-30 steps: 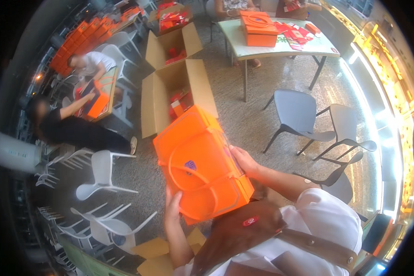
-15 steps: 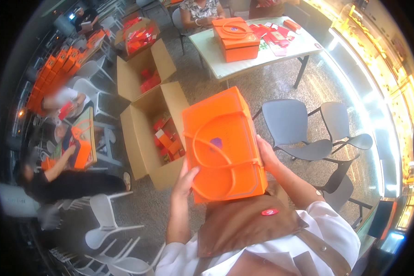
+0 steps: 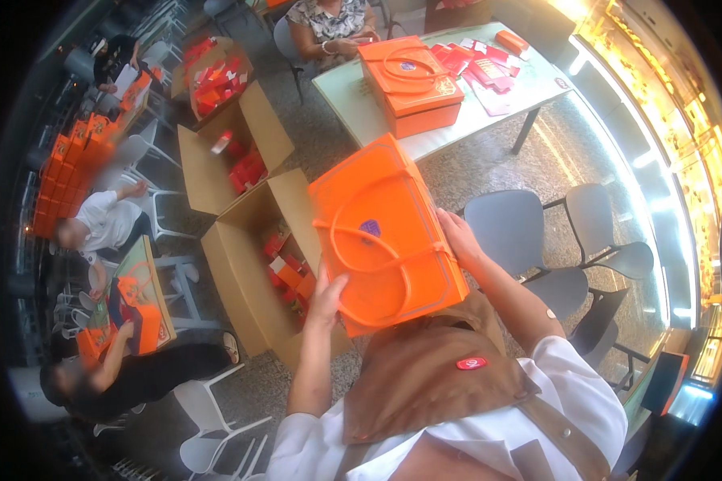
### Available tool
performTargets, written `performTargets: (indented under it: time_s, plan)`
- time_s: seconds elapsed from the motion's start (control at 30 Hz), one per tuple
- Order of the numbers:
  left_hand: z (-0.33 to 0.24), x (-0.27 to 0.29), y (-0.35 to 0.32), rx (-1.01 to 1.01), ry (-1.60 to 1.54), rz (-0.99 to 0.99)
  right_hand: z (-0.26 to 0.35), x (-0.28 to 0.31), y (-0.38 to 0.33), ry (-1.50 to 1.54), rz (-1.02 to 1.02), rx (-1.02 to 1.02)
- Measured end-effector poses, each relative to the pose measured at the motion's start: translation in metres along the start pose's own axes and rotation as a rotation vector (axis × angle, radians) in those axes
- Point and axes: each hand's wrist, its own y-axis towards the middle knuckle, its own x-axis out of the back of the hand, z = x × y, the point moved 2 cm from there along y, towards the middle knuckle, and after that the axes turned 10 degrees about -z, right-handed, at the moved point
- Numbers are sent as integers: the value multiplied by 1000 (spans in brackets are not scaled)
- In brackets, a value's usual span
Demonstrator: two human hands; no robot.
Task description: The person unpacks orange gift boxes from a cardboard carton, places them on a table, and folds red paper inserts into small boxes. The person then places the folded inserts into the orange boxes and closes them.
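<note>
Between my two hands is an orange gift box (image 3: 377, 280) with cord handles lying on its lid and a small purple emblem in the middle. My left hand (image 3: 326, 300) grips its near left side, thumb along the edge. On the right side my right hand (image 3: 460, 239) presses against the wall, fingers partly hidden behind it. The box is tilted in front of my brown apron. Beyond it, a similar orange box (image 3: 413, 84) stands on a pale table (image 3: 337, 88), beside a spread of red and pink packets (image 3: 481, 66).
To the left, large open cartons (image 3: 237, 280) hold red and orange packets. Grey chairs (image 3: 501, 228) stand at right. A person sits behind the table; others work at left near another table (image 3: 156, 280) and stacked orange boxes (image 3: 70, 172). A lit counter runs along the right.
My view has shifted, so the cartons and people at left appear lower. The orange box stays between my hands, slightly turned. A packet appears above the farther open carton.
</note>
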Motion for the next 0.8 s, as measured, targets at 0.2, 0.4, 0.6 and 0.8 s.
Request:
performTargets:
  time_s: [0.2,0.4,0.6,0.8]
  plan:
    - [31,-29,36,-113,32,-66,-51,3,113,-128,70,99]
    - [97,-34,149,-120,9,-202,-60,-9,232,-152,298,42]
    - [92,-63,155,-76,49,-171,-21,17,212,22,327,-201]
    - [35,-101,167,52,92,-80,15,51,198,-210,114,-223]
